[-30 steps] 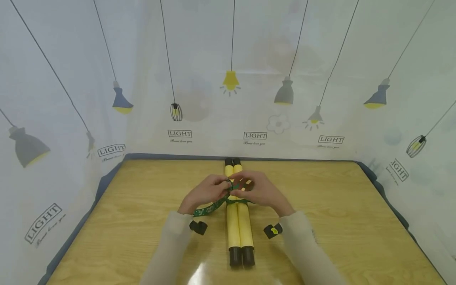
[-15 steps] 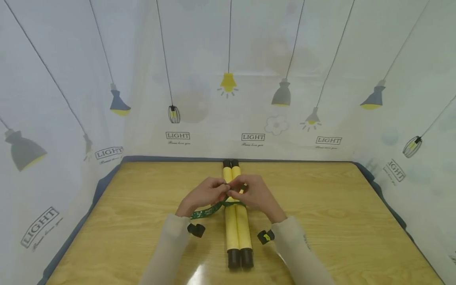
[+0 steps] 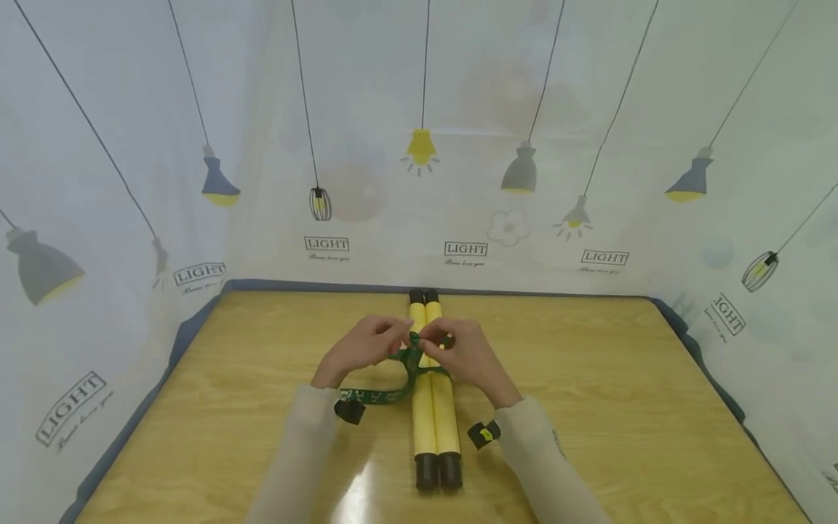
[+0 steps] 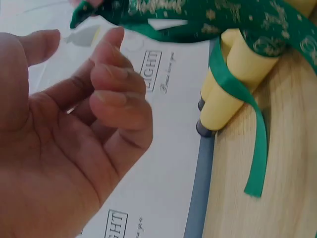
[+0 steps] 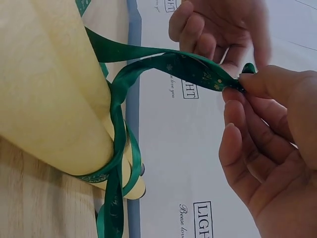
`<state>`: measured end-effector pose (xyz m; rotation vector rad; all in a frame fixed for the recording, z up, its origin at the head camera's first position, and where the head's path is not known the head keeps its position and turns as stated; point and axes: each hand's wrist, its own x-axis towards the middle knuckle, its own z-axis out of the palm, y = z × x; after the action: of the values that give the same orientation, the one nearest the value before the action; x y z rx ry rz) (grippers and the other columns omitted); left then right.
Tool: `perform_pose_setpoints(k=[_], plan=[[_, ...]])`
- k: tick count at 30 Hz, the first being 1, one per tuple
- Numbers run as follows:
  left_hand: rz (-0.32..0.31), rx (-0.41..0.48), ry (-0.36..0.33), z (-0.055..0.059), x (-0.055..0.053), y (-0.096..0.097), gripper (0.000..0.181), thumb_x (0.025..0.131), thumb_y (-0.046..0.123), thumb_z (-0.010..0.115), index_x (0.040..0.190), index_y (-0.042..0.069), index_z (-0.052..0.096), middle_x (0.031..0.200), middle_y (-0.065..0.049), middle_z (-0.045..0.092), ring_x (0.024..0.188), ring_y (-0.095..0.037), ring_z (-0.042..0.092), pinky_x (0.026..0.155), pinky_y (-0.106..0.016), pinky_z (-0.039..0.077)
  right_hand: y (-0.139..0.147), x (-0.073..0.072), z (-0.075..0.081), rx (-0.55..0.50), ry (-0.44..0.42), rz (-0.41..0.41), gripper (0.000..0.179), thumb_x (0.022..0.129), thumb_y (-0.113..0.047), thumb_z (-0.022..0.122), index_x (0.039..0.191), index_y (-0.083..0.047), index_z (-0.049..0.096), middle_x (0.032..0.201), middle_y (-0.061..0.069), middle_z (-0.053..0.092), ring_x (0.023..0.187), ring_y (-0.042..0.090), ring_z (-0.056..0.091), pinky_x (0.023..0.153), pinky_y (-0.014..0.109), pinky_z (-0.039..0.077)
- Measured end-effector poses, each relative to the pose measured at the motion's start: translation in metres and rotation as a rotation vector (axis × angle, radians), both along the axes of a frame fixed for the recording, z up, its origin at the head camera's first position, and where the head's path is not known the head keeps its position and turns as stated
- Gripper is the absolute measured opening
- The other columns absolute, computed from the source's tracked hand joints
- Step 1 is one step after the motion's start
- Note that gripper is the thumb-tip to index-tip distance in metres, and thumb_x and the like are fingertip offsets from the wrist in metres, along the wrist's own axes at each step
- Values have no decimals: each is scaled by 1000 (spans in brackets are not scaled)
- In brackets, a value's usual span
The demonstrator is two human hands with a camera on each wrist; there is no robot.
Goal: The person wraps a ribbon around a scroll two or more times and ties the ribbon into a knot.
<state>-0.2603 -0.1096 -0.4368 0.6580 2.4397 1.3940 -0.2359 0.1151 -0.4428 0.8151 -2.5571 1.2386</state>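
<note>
Two yellow rods with black end caps (image 3: pixel 424 422) lie side by side on the table, pointing away from me. A green ribbon (image 3: pixel 411 364) with gold and white print passes around them and rises in a loop. My right hand (image 3: pixel 463 353) pinches the raised ribbon between thumb and index finger, clearly seen in the right wrist view. Just left of it is my left hand (image 3: pixel 366 340), its thumb apart from its loosely bent fingers (image 4: pixel 121 104) and nothing between them. One loose ribbon tail (image 4: pixel 257 163) hangs beside the rods; another stretches left beneath my left wrist.
The wooden table (image 3: pixel 262 451) extends to both sides of the rods. A pale curtain-like backdrop (image 3: pixel 393 218) printed with hanging lamps encloses the back and sides, with a blue-grey edge (image 3: pixel 314 285) along the table. Black wrist devices (image 3: pixel 484 434) sit below both hands.
My left hand has drawn slightly left and its fingers have come away from the ribbon. My right hand keeps its pinch, and more of the green loop shows between the hands.
</note>
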Motion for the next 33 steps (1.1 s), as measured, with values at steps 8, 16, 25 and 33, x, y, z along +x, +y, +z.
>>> perform_pose_setpoints(k=[8,16,25,33], plan=[[140,-160,128,-13,-7,-13,25,103,28,64,120,11,72,114,-6,71,93,-19,62,80,-36,53,2,-1,2,-4,-18,-9,5,97,-18,72,100,-15,75,93,-2,75,81,9,65,69,29,56],[136,-220,36,-41,-12,3,37,103,18,64,138,7,62,141,-13,62,112,-30,67,90,-43,57,4,-2,2,-2,-34,-2,6,98,-20,72,100,-15,75,92,-3,74,81,10,65,69,28,55],[144,-219,41,-57,-10,10,34,99,4,61,133,8,63,121,-12,71,117,-31,68,98,-48,55,4,-1,2,4,-51,-6,7,98,-21,72,101,-16,75,92,-3,74,82,10,66,69,24,54],[155,-247,50,-59,-11,13,19,99,11,66,117,9,71,106,-6,73,98,-21,68,88,-42,57,4,-1,1,-9,-64,-1,6,98,-20,72,100,-15,75,91,-2,74,81,13,65,68,24,54]])
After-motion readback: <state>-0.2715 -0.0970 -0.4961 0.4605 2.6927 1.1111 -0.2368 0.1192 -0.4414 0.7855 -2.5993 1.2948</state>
